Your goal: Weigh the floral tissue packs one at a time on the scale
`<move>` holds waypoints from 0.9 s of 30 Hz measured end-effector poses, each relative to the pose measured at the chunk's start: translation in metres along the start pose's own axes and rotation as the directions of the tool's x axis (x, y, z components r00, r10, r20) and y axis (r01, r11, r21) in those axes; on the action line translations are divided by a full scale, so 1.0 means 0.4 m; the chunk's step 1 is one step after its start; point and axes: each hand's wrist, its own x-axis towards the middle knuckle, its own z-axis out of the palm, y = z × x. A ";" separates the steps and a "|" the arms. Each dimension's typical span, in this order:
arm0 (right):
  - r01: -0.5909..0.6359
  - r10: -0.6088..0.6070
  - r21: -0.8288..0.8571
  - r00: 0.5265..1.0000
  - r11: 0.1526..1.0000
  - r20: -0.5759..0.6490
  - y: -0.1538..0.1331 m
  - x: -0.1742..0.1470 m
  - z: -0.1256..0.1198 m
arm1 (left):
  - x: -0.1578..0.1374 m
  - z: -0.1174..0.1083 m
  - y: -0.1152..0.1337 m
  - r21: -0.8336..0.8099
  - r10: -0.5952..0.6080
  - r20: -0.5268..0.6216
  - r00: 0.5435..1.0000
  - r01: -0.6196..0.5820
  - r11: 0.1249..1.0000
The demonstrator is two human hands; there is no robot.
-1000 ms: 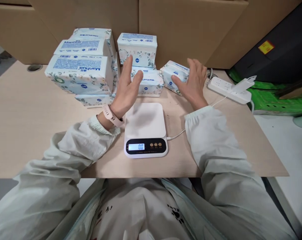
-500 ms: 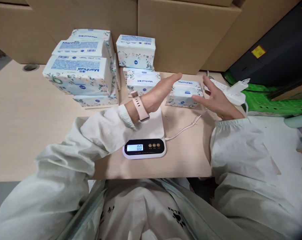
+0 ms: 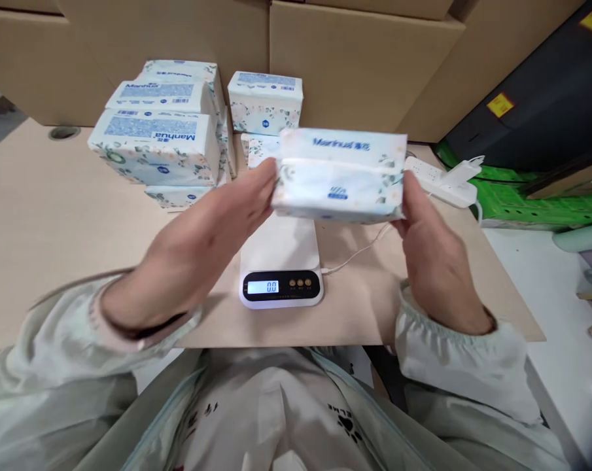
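Observation:
Between my two hands a pack of tissues [image 3: 339,173], white and blue with a floral print, is held up off the table. My left hand [image 3: 212,229] presses its left end, and my right hand [image 3: 428,248] grips the right end. Just below and nearer to me lies a white digital scale [image 3: 280,252], its lit display reading 0.0. The held pack hangs over the scale's back right part and hides it in part. Behind my left hand, more tissue packs [image 3: 153,144] are stacked.
Another tissue pack [image 3: 265,101] rests on top of a partly hidden one at the back. Cardboard boxes [image 3: 354,72] line the table's rear. A white power strip [image 3: 443,183] lies at the right, and a thin white cable [image 3: 357,252] runs from the scale.
My hands have closed on the tissue pack that stood at the right. It has been lifted and brought toward me and slightly left.

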 end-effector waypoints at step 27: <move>-0.094 0.164 0.272 0.955 0.958 -0.249 0.105 -0.028 0.170 | -0.094 -0.168 -0.199 -0.081 -0.039 -0.444 0.895 0.004 0.997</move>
